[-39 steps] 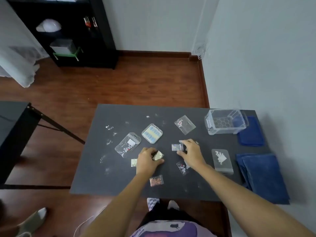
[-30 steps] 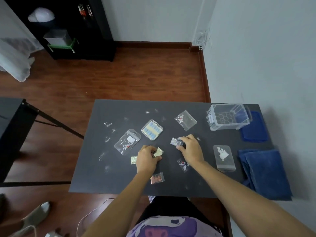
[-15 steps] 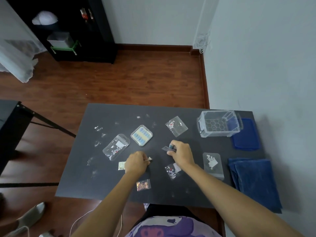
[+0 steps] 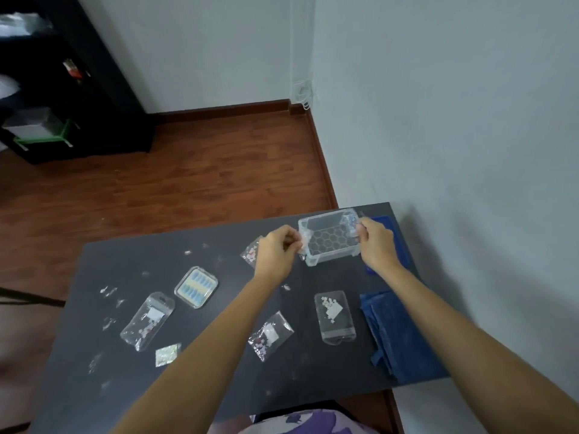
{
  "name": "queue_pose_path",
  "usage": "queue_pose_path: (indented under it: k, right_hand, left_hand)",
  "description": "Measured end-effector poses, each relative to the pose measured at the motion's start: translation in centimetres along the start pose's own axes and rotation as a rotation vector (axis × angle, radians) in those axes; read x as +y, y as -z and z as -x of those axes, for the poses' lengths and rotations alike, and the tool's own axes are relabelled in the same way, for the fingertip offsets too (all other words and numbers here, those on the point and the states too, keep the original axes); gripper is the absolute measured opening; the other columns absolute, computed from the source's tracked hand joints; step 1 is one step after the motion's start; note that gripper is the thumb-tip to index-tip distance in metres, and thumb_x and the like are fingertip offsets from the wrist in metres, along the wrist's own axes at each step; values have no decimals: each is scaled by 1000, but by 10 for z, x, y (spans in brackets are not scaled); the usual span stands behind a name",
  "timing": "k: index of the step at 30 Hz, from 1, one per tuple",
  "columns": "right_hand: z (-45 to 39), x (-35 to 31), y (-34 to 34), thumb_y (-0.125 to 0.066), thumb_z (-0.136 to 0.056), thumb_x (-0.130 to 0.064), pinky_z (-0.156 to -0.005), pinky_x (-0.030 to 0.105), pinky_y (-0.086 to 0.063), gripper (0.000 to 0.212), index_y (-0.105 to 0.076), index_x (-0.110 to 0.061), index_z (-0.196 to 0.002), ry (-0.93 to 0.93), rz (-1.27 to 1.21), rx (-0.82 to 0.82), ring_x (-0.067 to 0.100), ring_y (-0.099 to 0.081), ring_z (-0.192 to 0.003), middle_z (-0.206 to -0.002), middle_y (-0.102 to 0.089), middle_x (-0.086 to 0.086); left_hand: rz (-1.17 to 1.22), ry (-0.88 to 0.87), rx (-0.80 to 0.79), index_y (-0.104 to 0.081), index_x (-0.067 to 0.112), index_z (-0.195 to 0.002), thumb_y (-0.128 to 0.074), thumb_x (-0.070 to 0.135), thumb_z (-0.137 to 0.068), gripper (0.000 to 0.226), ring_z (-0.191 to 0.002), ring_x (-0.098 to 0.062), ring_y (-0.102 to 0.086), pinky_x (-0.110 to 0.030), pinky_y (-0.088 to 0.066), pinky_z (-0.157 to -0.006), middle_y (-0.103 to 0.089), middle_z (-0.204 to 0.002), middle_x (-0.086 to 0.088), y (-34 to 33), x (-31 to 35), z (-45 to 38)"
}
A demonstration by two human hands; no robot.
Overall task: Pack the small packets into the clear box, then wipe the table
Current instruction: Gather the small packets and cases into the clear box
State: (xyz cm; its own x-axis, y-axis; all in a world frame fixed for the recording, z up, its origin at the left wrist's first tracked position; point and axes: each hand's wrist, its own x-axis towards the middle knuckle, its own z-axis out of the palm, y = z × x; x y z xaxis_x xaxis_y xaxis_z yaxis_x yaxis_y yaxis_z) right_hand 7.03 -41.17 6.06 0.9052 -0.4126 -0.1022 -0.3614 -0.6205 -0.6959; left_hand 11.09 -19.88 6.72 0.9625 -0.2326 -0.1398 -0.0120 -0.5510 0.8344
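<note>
The clear box (image 4: 329,256) stands open at the table's far right. My left hand (image 4: 277,253) is at the box's left rim, fingers pinched on a small packet (image 4: 301,247). My right hand (image 4: 376,244) is at its right rim, pinching a small shiny packet (image 4: 354,221) over the opening. Loose on the table lie a blue nail case (image 4: 196,287), a long clear bag (image 4: 147,321), a glittery square packet (image 4: 168,354), a clear bag (image 4: 270,335) and a bag with white pieces (image 4: 334,316). One more bag (image 4: 250,253) is half hidden behind my left hand.
Folded blue cloths (image 4: 404,333) lie at the dark table's (image 4: 219,386) right edge, and a blue lid (image 4: 391,227) lies behind my right hand. Small white scraps (image 4: 109,291) dot the table's left half. A wall runs close on the right.
Both hands lifted a small packet each from the table's middle and moved far right to the clear box. The view turned right and closer.
</note>
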Motion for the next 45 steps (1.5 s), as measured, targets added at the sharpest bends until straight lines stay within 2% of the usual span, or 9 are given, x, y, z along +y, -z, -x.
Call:
queue_pose_path:
  k: [3,7,15,19,23,25,34,38,45]
  right_hand:
    - [-9,3,0,-57,-96,-8,-72,46,-52,17,-69,3,-94,16,33,-8,36,-67,-82,-86,-72,21]
    - [-13,0,-6,-73,-86,-13,-77,39,-57,11,-76,-5,-92,-7,20,-19,25,-70,-85,-87,-76,10]
    - [-13,-6,-12,-73,-87,-24,-85,45,-53,17,-76,-9,-94,21,64,-31,32,-63,-98,-93,-76,8]
    - [-5,-23,-18,-71,-88,-19,-88,43,-52,12,-75,-7,-88,124,23,5,28,-67,-89,-85,-76,7]
    - [6,-57,-39,-72,-86,-14,-67,21,-42,7,-74,-8,-84,255,10,1,18,-65,-74,-81,-74,5]
    - [12,-77,-56,-72,-85,-14,-66,18,-40,6,-74,-8,-86,307,12,-50,13,-60,-73,-84,-74,5]
    - [31,-121,-126,-72,-84,-13,-82,34,-51,9,-70,-6,-91,303,101,-294,23,-66,-91,-96,-72,9]
    - [33,-115,-140,-69,-88,-16,-88,38,-50,18,-68,-7,-103,206,206,-337,28,-61,-101,-109,-66,13]
    - [37,-105,-153,-69,-89,-16,-98,42,-46,38,-58,-6,-124,108,285,-359,31,-51,-119,-129,-50,14]
  left_hand:
    - [-30,34,-7,-58,17,-88,-70,15,-84,13,-73,-16,-67,-29,-52,-65,-74,-78,1,-23,11,-14]
    - [-129,103,-33,-58,22,-80,-77,25,-77,19,-76,-15,-68,-31,-54,-66,-75,-77,5,-41,17,-25]
    - [-193,90,19,-62,21,-85,-81,27,-72,24,-73,-13,-63,-26,-45,-59,-67,-76,12,-37,15,-23]
    - [-147,79,98,-64,23,-85,-82,34,-69,27,-75,-10,-63,-25,-50,-62,-68,-83,11,-10,-1,-10]
    - [-161,138,212,-62,30,-82,-79,34,-68,23,-73,-9,-61,-25,-47,-61,-65,-79,17,33,-34,11]
    - [-182,175,246,-63,28,-87,-80,34,-69,26,-76,-11,-61,-28,-50,-67,-67,-86,15,56,-57,22]
    - [-371,372,234,-53,17,-118,-78,36,-67,60,-115,-29,-45,-40,-44,-90,-53,-122,-8,110,-132,52]
    - [-562,415,126,-45,18,-130,-76,54,-67,79,-127,-29,-35,-42,-36,-100,-42,-139,-4,115,-148,54]
    - [-688,386,87,-45,19,-128,-74,60,-66,80,-127,-24,-38,-39,-31,-96,-52,-132,0,114,-154,52]
